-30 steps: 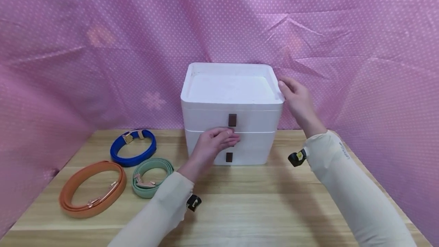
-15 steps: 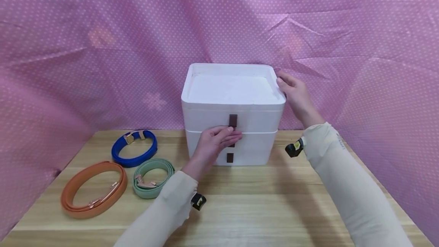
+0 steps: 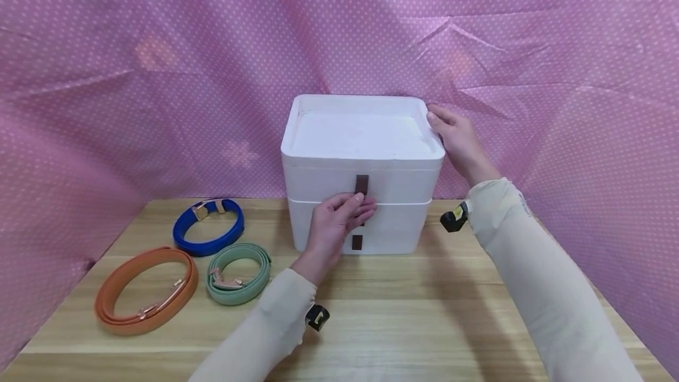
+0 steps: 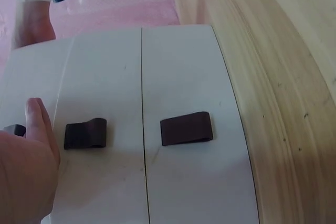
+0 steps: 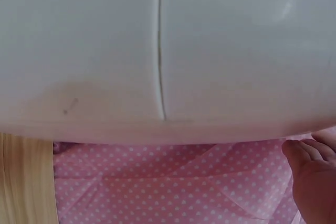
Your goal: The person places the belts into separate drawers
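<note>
A white drawer cabinet (image 3: pixel 318 187) with a shallow tray-like top stands at the back of the table. Brown pull tabs run down its front: the top pull tab (image 3: pixel 362 184), a middle one mostly covered by my fingers, and a bottom pull tab (image 3: pixel 357 243). My left hand (image 3: pixel 334 223) pinches the lower end of the top tab, its thumb in front and the other fingers stretched below. Around the cabinet's right rear edge my right hand (image 3: pixel 462 141) grips, with its thumb at the top rim; its other fingertips are partly hidden. The drawers look closed.
Three coiled belts lie on the wooden table (image 3: pixel 392 323) at the left: a blue belt (image 3: pixel 211 247), a green belt (image 3: pixel 237 297) and an orange belt (image 3: pixel 127 329). Pink dotted cloth (image 3: pixel 223 63) hangs close behind the cabinet and at both sides.
My left hand has shifted slightly right and up, its thumb coming onto the top tab's lower end. The right hand has slid back along the cabinet's edge. The belts stay put.
</note>
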Action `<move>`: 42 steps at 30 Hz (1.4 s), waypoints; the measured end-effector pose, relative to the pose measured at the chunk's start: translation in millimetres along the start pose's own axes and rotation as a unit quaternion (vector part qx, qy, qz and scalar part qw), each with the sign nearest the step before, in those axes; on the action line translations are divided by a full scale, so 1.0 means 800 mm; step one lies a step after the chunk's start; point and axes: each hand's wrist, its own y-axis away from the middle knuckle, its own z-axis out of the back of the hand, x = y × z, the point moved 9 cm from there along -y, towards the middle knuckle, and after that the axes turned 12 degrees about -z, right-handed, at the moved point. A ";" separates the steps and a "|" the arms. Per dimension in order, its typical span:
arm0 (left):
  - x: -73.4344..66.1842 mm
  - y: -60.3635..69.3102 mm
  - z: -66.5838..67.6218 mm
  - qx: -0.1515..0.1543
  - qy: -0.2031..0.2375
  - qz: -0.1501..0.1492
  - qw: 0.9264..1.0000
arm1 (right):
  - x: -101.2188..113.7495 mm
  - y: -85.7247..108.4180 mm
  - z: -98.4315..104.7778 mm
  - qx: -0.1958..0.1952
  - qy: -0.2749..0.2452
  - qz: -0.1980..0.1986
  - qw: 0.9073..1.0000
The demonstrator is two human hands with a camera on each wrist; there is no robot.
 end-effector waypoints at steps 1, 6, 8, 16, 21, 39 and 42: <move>0.000 0.000 0.000 -0.004 0.001 -0.002 1.000 | 0.000 -0.002 0.000 0.000 0.005 0.000 1.000; 0.002 0.001 0.001 -0.012 0.003 -0.010 1.000 | -0.002 -0.009 0.001 0.006 0.020 -0.004 1.000; 0.002 0.002 0.002 -0.014 0.006 -0.013 1.000 | -0.003 -0.012 0.001 0.010 0.021 -0.005 1.000; 0.006 0.003 0.003 -0.039 0.013 -0.014 0.999 | -0.006 -0.017 0.004 0.015 -0.004 -0.007 1.000; 0.007 0.003 0.002 -0.049 0.032 -0.016 0.998 | -0.009 -0.019 0.004 0.030 -0.035 -0.003 0.999; -0.003 -0.012 -0.013 -0.006 -0.014 -0.021 1.000 | -0.019 -0.028 0.006 0.053 -0.093 -0.004 0.994; -0.003 -0.013 -0.013 -0.003 -0.024 -0.020 1.000 | -0.018 -0.028 0.007 0.059 -0.083 -0.002 0.995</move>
